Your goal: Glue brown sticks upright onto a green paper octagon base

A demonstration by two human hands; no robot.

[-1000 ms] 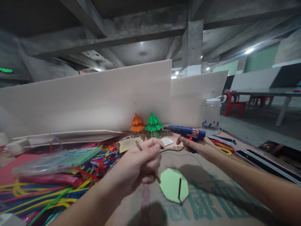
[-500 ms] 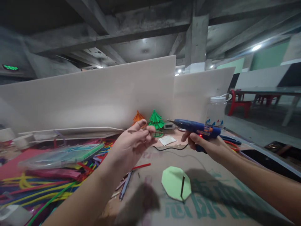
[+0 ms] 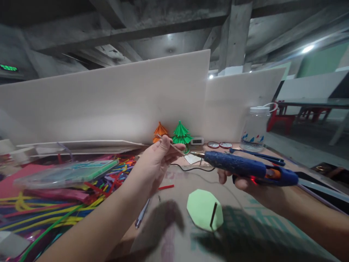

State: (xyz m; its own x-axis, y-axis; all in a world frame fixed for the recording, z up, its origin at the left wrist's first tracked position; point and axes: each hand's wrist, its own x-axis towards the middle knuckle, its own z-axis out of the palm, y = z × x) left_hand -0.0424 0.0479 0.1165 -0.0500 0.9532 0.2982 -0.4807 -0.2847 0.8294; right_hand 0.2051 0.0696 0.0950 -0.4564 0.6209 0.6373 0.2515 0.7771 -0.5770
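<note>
Glue gun (image 3: 234, 162) clamped in my right grip (image 3: 257, 189), it hangs beyond and to the right of the pale green board (image 3: 199, 205). My left grip (image 3: 159, 156) pinches a thin brown stick (image 3: 176, 148), beyond and left of that board, its end near the gun's nozzle (image 3: 196, 154). A dark stick (image 3: 213, 214) stands on the board's right part.

Left hand (image 3: 160, 156) has lifted the brown stick (image 3: 176, 148) away from the green octagon (image 3: 199, 207), right hand (image 3: 247, 185) swung the blue glue gun (image 3: 234, 162) over, nozzle (image 3: 198, 154) now just beside the stick's end. Red glasses (image 3: 213, 147) popped into view too.
</note>
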